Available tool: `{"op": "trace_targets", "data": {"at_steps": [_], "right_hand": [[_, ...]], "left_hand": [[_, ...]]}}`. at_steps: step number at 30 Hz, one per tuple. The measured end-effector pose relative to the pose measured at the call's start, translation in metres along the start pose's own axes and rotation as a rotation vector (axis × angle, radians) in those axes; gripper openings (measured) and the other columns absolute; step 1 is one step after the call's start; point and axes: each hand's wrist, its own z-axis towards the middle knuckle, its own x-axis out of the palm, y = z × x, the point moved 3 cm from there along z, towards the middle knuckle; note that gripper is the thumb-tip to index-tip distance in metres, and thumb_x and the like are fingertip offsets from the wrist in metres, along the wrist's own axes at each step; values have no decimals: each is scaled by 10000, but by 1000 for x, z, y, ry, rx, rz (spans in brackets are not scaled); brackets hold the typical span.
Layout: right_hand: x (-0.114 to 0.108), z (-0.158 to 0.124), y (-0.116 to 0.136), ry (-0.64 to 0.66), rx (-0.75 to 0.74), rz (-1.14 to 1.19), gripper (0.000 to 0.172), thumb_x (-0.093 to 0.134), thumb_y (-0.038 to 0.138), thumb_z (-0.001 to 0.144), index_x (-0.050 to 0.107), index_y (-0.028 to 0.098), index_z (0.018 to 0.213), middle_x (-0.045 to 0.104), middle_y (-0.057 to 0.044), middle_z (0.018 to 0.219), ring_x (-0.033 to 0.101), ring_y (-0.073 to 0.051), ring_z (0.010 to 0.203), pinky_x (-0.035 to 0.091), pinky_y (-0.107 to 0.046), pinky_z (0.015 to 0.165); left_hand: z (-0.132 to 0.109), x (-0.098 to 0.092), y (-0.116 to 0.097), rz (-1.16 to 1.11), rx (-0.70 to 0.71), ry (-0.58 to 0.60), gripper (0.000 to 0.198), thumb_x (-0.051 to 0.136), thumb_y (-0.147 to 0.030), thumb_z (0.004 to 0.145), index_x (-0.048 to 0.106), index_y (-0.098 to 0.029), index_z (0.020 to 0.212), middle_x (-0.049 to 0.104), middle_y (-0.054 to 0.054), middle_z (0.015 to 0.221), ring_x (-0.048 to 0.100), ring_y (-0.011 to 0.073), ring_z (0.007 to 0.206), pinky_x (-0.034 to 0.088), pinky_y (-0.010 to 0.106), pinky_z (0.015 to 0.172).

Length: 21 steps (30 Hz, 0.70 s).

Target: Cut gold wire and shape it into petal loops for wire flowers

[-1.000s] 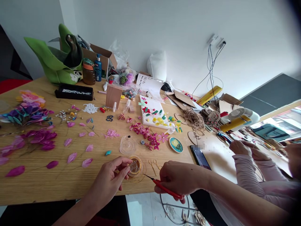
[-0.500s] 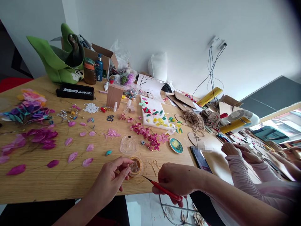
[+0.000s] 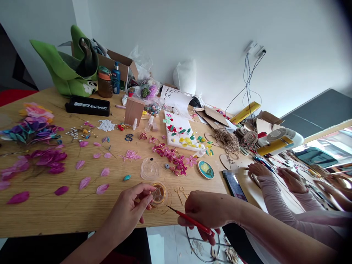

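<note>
- While the left hand (image 3: 137, 201) hangs over the table (image 3: 68, 220), its thumb and forefinger sit close together at the tips; from where I stand I cannot tell whether they meet or pinch a fine strand.
- The spool (image 3: 158, 195) is just beyond those tips, between the two hands, and overlaps them from this side, so I cannot say whether they touch it.
- The right hand (image 3: 202, 211) has its fingers clamped on the red handles of the scissors (image 3: 189, 219), dark point aimed left, near the spool's loose loops (image 3: 171, 200).
- For good work here, I'd steady the left fingertips and hold the slack apart, so only the intended strand comes near the blades.
- The point should stay clear of the left thumb; the gap between them looks short.
- I'd also watch the gold pieces (image 3: 179, 197) just beyond the right knuckles, and the lid (image 3: 150, 170) past the left fingertips: a sweeping wrist could knock either.
</note>
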Motion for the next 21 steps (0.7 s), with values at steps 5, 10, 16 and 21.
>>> {"op": "trace_targets", "data": {"at_steps": [5, 10, 16, 21], "right_hand": [[-1, 2, 0, 23, 19, 27, 592, 531, 701, 762, 521, 151, 542, 584, -16, 478, 474, -71, 351, 376, -176, 362], [-1, 5, -2, 13, 7, 76, 546, 537, 652, 785, 590, 138, 609, 536, 14, 426, 446, -60, 326, 346, -147, 335], [-1, 4, -2, -8, 15, 90, 490, 527, 585, 819, 649, 132, 677, 519, 17, 408, 421, -56, 314, 295, -134, 320], [-2, 2, 1, -35, 17, 86, 509, 517, 608, 821, 639, 139, 663, 515, 18, 409, 417, -58, 313, 295, -139, 315]], "left_hand": [[1, 1, 1, -2, -6, 17, 339, 546, -410, 807, 616, -154, 1017, 626, 54, 786, 599, 186, 692, 484, 219, 411], [1, 1, 1, -8, -11, 17, 334, 547, -408, 807, 611, -153, 1013, 628, 57, 795, 602, 190, 703, 482, 218, 410], [2, 2, -2, 2, -12, 22, 332, 543, -411, 808, 618, -156, 1007, 629, 55, 792, 604, 192, 707, 489, 223, 420], [2, 2, -1, 9, -2, 16, 319, 542, -409, 808, 623, -164, 997, 633, 53, 802, 604, 190, 697, 486, 221, 411]]}}
